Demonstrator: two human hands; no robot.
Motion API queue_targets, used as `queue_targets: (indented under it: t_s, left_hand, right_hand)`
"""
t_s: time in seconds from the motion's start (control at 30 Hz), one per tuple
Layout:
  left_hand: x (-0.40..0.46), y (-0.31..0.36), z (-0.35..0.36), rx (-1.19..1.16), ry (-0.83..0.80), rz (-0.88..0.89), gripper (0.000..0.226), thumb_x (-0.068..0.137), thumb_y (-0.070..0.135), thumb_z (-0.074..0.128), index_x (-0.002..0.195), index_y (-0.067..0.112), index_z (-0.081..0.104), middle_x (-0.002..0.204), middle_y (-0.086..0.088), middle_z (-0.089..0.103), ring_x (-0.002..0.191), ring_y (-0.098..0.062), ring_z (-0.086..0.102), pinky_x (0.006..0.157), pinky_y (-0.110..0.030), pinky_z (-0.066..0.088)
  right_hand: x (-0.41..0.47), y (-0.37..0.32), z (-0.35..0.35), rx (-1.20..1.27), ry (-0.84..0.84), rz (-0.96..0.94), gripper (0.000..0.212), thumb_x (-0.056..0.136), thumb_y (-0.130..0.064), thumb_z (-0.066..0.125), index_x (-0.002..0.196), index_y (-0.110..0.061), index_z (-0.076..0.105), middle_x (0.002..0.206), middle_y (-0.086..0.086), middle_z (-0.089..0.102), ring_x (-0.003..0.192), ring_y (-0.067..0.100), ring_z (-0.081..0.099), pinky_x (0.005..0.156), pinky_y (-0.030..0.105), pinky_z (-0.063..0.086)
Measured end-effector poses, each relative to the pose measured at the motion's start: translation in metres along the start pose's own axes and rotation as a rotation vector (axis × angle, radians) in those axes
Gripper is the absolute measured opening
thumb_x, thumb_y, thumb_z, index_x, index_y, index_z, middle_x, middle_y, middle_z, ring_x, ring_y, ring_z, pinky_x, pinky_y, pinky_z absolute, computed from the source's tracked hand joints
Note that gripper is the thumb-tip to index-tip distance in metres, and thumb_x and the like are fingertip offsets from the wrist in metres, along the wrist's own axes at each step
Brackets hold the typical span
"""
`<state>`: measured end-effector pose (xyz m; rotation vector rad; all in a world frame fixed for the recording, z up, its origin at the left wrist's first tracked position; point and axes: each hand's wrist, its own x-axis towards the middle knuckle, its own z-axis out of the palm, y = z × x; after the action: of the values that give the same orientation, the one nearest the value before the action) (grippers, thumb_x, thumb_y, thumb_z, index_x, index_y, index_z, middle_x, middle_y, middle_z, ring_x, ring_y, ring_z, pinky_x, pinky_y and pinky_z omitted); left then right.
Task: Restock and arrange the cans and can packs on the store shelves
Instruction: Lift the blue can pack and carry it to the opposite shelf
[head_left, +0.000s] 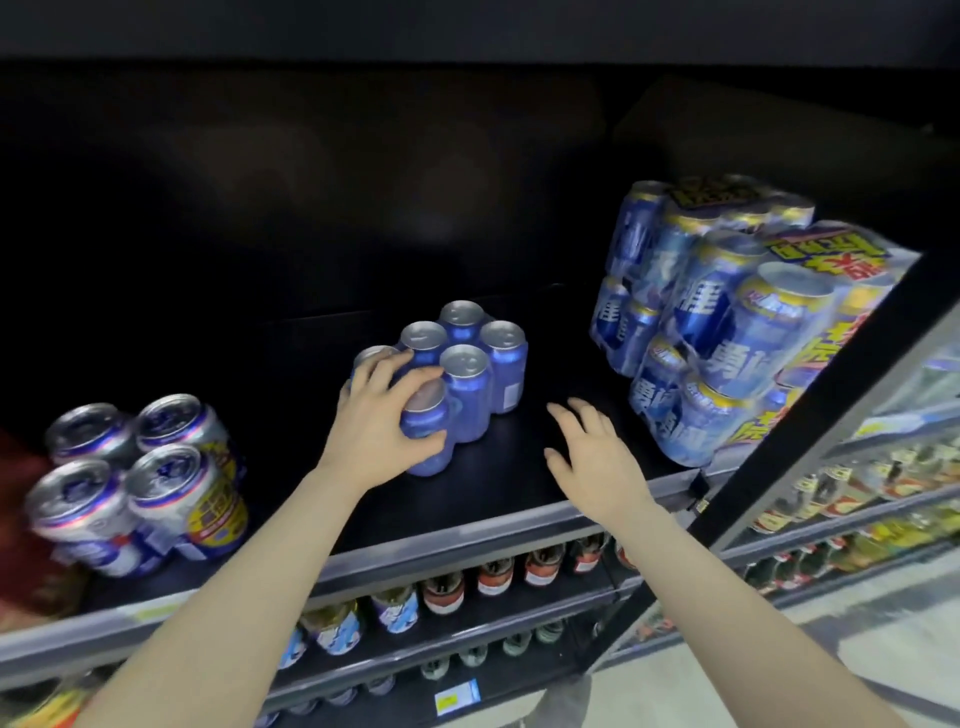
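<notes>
Blue aluminium cans with silver tops (457, 364) stand in a tight cluster at frame centre on the dark black store shelf (519, 483), two rows running back toward the rear wall. Left hand (382, 421) is clamped over the nearest can of that cluster (423, 441), fingers across its top and thumb on the side, grip grasping that front can. Right hand (592, 452) hovers just right of the cluster, fingers spread, grip released, touching no can; whether the fingertips touch the shelf can't be told.

Shrink-wrapped packs of blue and yellow cans (727, 338) are stacked at the right of the frame, on the same shelf, up against the black upright post (810, 415); top pack leans forward. Lower left of the frame: a wrapped pack of silver-topped cans with blue, white and yellow labels (140, 483), sitting near the shelf's front edge, well apart from the centre cluster. Image is blurred there.

Grey shelf lip (415, 545) runs across below the hands. Under it, bottom centre, rows of small cans and bottles (467, 587) on lower shelves, labels too small to read. Far right, more shelving with bottled goods (857, 499), blurred.
</notes>
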<state>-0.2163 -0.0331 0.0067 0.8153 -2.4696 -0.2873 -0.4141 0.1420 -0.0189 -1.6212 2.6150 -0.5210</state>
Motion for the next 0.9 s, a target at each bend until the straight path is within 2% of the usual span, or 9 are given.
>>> queue_targets:
  t_s: [0.17, 0.3, 0.37, 0.47, 0.57, 0.63, 0.73, 0.8, 0.9]
  left_hand:
    - [-0.044, -0.011, -0.031, -0.172, -0.097, 0.105, 0.074, 0.057, 0.041, 0.07, 0.129, 0.035, 0.05, 0.145, 0.007, 0.036, 0.138, -0.015, 0.023, 0.108, -0.05, 0.03]
    - [-0.073, -0.011, -0.043, -0.148, -0.107, 0.159, 0.075, 0.064, 0.043, 0.069, 0.135, 0.038, 0.043, 0.151, 0.011, 0.027, 0.143, -0.012, 0.015, 0.109, -0.058, 0.024]
    - [-0.085, -0.004, -0.041, -0.219, -0.043, 0.073, 0.083, 0.07, 0.05, 0.069, 0.142, 0.039, 0.031, 0.156, 0.01, 0.017, 0.145, -0.01, 0.006, 0.114, -0.053, 0.017]
    - [-0.091, 0.016, -0.03, -0.522, 0.094, -0.311, 0.104, 0.067, 0.064, 0.067, 0.147, 0.041, 0.006, 0.159, 0.007, 0.002, 0.145, -0.008, -0.003, 0.114, -0.037, 0.011]
    - [-0.091, 0.02, -0.016, -0.709, 0.109, -0.468, 0.121, 0.056, 0.066, 0.075, 0.144, 0.047, -0.005, 0.157, 0.013, 0.012, 0.142, -0.008, 0.018, 0.114, -0.039, 0.025]
    - [-0.093, 0.016, -0.013, -0.736, 0.095, -0.452, 0.129, 0.051, 0.055, 0.083, 0.143, 0.05, -0.007, 0.155, 0.015, 0.021, 0.137, -0.003, 0.03, 0.107, -0.027, 0.033]
    - [-0.094, 0.015, -0.007, -0.743, 0.104, -0.448, 0.129, 0.056, 0.036, 0.086, 0.144, 0.046, -0.008, 0.148, 0.02, 0.029, 0.128, 0.008, 0.036, 0.091, -0.002, 0.034]
    - [-0.09, 0.019, -0.007, -0.766, 0.138, -0.444, 0.123, 0.061, 0.031, 0.084, 0.146, 0.041, -0.004, 0.144, 0.025, 0.03, 0.124, 0.014, 0.037, 0.089, 0.0, 0.034]
    - [-0.077, 0.021, -0.014, -0.786, 0.142, -0.442, 0.121, 0.062, 0.029, 0.084, 0.149, 0.035, -0.001, 0.143, 0.024, 0.033, 0.125, 0.012, 0.038, 0.091, -0.004, 0.036]
  right_hand:
    - [-0.031, -0.015, -0.009, 0.212, 0.055, 0.066, 0.055, 0.096, -0.035, 0.046, 0.145, -0.016, 0.032, 0.151, 0.009, 0.03, 0.135, 0.028, 0.03, 0.106, 0.038, 0.032]
    - [-0.041, -0.032, -0.018, 0.347, 0.06, 0.013, 0.058, 0.096, -0.044, 0.041, 0.147, -0.02, 0.026, 0.153, 0.002, 0.027, 0.138, 0.02, 0.027, 0.108, 0.031, 0.027]
    - [-0.038, -0.041, -0.019, 0.459, 0.047, 0.0, 0.061, 0.094, -0.048, 0.042, 0.148, -0.027, 0.022, 0.154, -0.004, 0.025, 0.139, 0.013, 0.025, 0.108, 0.027, 0.025]
    - [-0.027, -0.055, -0.017, 0.794, -0.018, 0.022, 0.07, 0.088, -0.047, 0.058, 0.146, -0.039, 0.021, 0.151, -0.016, 0.029, 0.136, -0.001, 0.029, 0.11, 0.027, 0.028]
    - [-0.009, -0.059, -0.011, 1.042, -0.136, 0.061, 0.091, 0.076, -0.037, 0.075, 0.146, -0.045, 0.017, 0.14, -0.026, 0.039, 0.126, -0.008, 0.04, 0.102, 0.022, 0.035]
    - [0.001, -0.055, -0.006, 1.085, -0.176, 0.054, 0.096, 0.076, -0.03, 0.076, 0.146, -0.046, 0.013, 0.138, -0.026, 0.041, 0.122, -0.011, 0.043, 0.095, 0.016, 0.037]
    - [0.009, -0.047, 0.003, 1.083, -0.174, 0.04, 0.084, 0.08, -0.024, 0.073, 0.145, -0.041, 0.022, 0.13, -0.027, 0.048, 0.112, -0.018, 0.048, 0.082, 0.006, 0.043]
    - [0.012, -0.046, 0.004, 1.066, -0.14, 0.033, 0.072, 0.082, -0.022, 0.07, 0.141, -0.038, 0.032, 0.128, -0.025, 0.05, 0.11, -0.018, 0.049, 0.079, 0.004, 0.044]
    - [0.016, -0.048, -0.002, 1.086, -0.109, 0.025, 0.067, 0.084, -0.024, 0.068, 0.141, -0.033, 0.035, 0.131, -0.019, 0.05, 0.115, -0.009, 0.049, 0.085, 0.012, 0.043]
